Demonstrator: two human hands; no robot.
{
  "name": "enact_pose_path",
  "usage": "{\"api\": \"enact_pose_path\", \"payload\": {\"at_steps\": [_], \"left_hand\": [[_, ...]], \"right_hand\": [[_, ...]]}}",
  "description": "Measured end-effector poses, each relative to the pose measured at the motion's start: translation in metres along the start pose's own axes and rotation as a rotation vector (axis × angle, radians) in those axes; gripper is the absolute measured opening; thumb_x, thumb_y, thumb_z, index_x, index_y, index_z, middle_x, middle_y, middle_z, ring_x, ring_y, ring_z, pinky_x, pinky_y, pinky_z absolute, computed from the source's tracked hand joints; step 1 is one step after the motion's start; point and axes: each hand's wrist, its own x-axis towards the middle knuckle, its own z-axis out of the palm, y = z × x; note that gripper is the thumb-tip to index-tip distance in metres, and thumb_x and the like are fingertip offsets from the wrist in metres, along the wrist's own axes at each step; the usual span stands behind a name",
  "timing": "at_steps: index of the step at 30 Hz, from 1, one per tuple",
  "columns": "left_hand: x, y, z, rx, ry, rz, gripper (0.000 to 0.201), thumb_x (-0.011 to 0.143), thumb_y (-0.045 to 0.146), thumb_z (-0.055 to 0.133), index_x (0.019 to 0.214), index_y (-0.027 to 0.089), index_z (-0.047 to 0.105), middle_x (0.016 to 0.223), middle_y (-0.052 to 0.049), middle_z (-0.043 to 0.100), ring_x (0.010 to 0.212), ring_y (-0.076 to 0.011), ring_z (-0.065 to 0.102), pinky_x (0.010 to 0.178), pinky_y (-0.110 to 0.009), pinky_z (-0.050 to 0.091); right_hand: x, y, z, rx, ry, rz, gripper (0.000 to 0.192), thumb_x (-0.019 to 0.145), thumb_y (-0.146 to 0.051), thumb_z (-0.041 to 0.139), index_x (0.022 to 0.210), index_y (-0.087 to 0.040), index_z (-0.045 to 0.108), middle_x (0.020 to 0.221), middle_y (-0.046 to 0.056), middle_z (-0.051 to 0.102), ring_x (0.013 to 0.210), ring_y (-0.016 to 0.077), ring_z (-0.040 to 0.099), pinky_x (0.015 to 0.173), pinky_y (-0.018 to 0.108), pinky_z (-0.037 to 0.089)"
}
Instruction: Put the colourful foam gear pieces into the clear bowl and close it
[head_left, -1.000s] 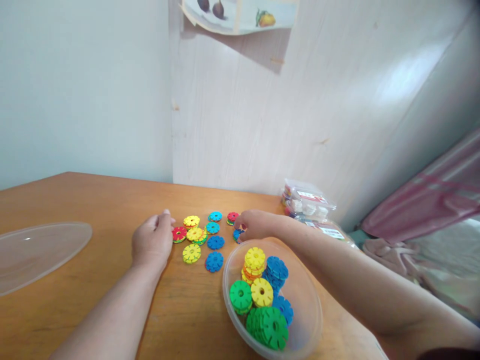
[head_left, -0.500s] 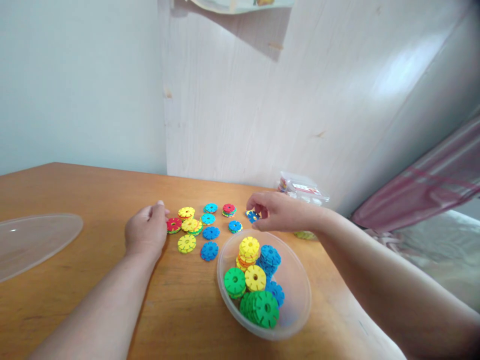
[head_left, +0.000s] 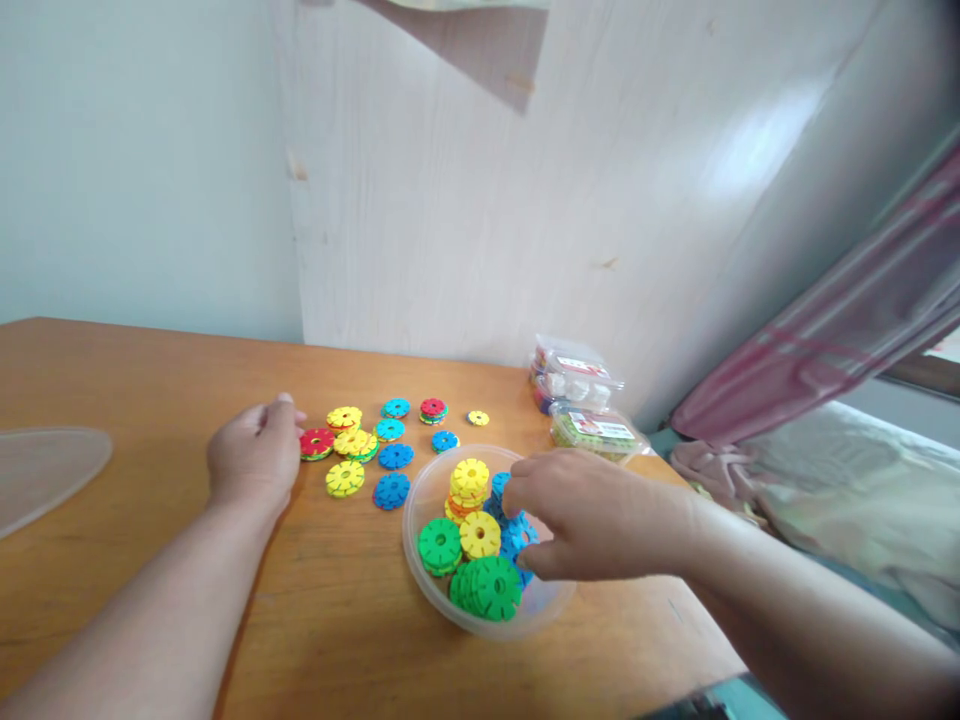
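My left hand [head_left: 255,455] rests on the table with its fingers curled, right beside a stack topped by a red notched disc [head_left: 317,444]. Whatever its fingers hold, if anything, is hidden. Over the clear plastic bowl [head_left: 416,575], my right hand [head_left: 581,510] has its thumb and fingers around a blue disc [head_left: 523,538], partly covered by the fingers. Green discs [head_left: 499,588], yellow discs [head_left: 480,535] and more blue discs lie in the bowl. Behind it on the table, yellow discs [head_left: 345,478], blue discs [head_left: 391,490] and a small yellow disc [head_left: 478,418] are spread out in small piles.
A translucent lid [head_left: 52,470] lies at the left. Clear packages [head_left: 574,375] and a green-filled package [head_left: 600,430] stand at the back right, near the wall [head_left: 450,220]. Pink curtain [head_left: 810,330] and pale fabric [head_left: 840,500] are beyond the table's right edge.
My right hand has moved from the blue disc at the back of the table to over the bowl. That blue disc is gone from its spot, where a yellow one shows. The view has shifted right.
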Motion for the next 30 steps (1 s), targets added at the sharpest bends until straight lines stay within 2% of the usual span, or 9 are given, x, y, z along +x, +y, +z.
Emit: {"api": "enact_pose_path", "payload": {"at_steps": [4,8,11,15,19,22,26,30], "left_hand": [[0.000,0.000,0.000,-0.007,0.000,-0.011,0.042,0.083,0.057,0.049,0.077,0.020,0.069,0.069,-0.004,0.067,0.066,-0.0230,0.062,0.059,-0.035,0.045],[0.001,-0.002,0.001,0.015,0.013,-0.012,0.042,0.083,0.057,0.049,0.077,0.021,0.069,0.069,-0.003,0.067,0.064,-0.0224,0.062,0.057,-0.034,0.043],[0.002,-0.004,0.001,0.033,0.010,-0.018,0.041,0.084,0.055,0.049,0.077,0.021,0.070,0.069,-0.004,0.069,0.064,-0.0221,0.062,0.058,-0.034,0.043],[0.004,-0.005,-0.001,0.051,-0.031,-0.012,0.042,0.084,0.056,0.047,0.077,0.021,0.070,0.072,-0.005,0.070,0.065,-0.0218,0.063,0.058,-0.032,0.043],[0.003,-0.003,-0.003,0.085,-0.042,-0.004,0.042,0.085,0.055,0.046,0.076,0.022,0.070,0.072,-0.004,0.071,0.067,-0.0216,0.064,0.059,-0.031,0.043],[0.002,-0.001,-0.004,0.087,-0.044,0.001,0.042,0.086,0.054,0.045,0.076,0.022,0.069,0.071,-0.004,0.071,0.068,-0.0223,0.064,0.059,-0.031,0.043],[0.000,-0.001,-0.004,0.090,-0.047,-0.004,0.043,0.086,0.056,0.045,0.076,0.022,0.069,0.072,-0.005,0.071,0.069,-0.0233,0.064,0.058,-0.031,0.042],[-0.002,0.000,-0.004,0.095,-0.045,-0.001,0.042,0.086,0.055,0.044,0.075,0.022,0.069,0.070,-0.005,0.071,0.065,-0.0229,0.063,0.057,-0.031,0.042]], "right_hand": [[-0.003,0.002,-0.005,0.016,-0.039,0.011,0.024,0.080,-0.037,0.063,0.096,-0.021,0.071,0.089,0.007,0.070,0.079,0.0217,0.062,0.065,0.031,0.038],[0.002,0.012,-0.018,0.049,0.048,0.107,0.023,0.084,-0.032,0.057,0.101,-0.022,0.069,0.089,0.005,0.071,0.076,0.0184,0.060,0.062,0.029,0.036],[0.022,0.025,-0.022,0.109,0.115,0.155,0.020,0.086,-0.028,0.052,0.096,-0.021,0.068,0.084,0.003,0.070,0.070,0.0150,0.058,0.059,0.028,0.033],[0.069,0.042,-0.018,0.179,0.153,0.091,0.021,0.085,-0.027,0.054,0.098,-0.020,0.069,0.090,0.003,0.071,0.073,0.0138,0.058,0.060,0.025,0.036],[0.120,0.052,-0.007,0.103,0.075,0.058,0.030,0.082,-0.029,0.059,0.108,-0.020,0.071,0.101,0.006,0.073,0.083,0.0172,0.063,0.064,0.025,0.039],[0.147,0.053,0.001,0.010,-0.007,0.041,0.043,0.080,-0.042,0.063,0.114,-0.017,0.070,0.110,0.011,0.071,0.092,0.0224,0.065,0.066,0.027,0.042],[0.164,0.052,0.010,-0.043,-0.080,0.052,0.054,0.076,-0.051,0.066,0.118,-0.018,0.069,0.111,0.013,0.072,0.096,0.0254,0.067,0.066,0.028,0.044],[0.172,0.052,0.018,-0.094,-0.111,0.049,0.046,0.077,-0.048,0.065,0.114,-0.020,0.071,0.105,0.012,0.074,0.092,0.0260,0.068,0.063,0.028,0.043]]}}
